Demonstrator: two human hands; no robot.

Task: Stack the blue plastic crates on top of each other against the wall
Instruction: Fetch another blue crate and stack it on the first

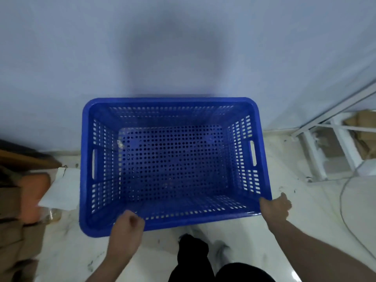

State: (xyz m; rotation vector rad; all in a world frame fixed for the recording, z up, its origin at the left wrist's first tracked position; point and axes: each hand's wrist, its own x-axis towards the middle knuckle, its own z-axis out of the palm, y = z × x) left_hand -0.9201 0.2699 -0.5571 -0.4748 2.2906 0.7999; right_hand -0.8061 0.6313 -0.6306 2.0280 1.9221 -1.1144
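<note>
One blue plastic crate (173, 222) with perforated walls and floor stands open side up, its far edge against the pale wall (183, 47). It is empty inside. My left hand (127, 226) grips the near rim left of its middle, fingers curled over the edge. My right hand (275, 206) holds the crate's near right corner. I cannot tell whether another crate sits beneath it.
Brown cardboard boxes (18, 220) and a white sheet (61, 190) lie to the left of the crate. A white metal frame (325, 151) and a thin cable (345, 210) are on the right. My dark-clothed leg (193, 255) stands on the pale floor just behind the crate.
</note>
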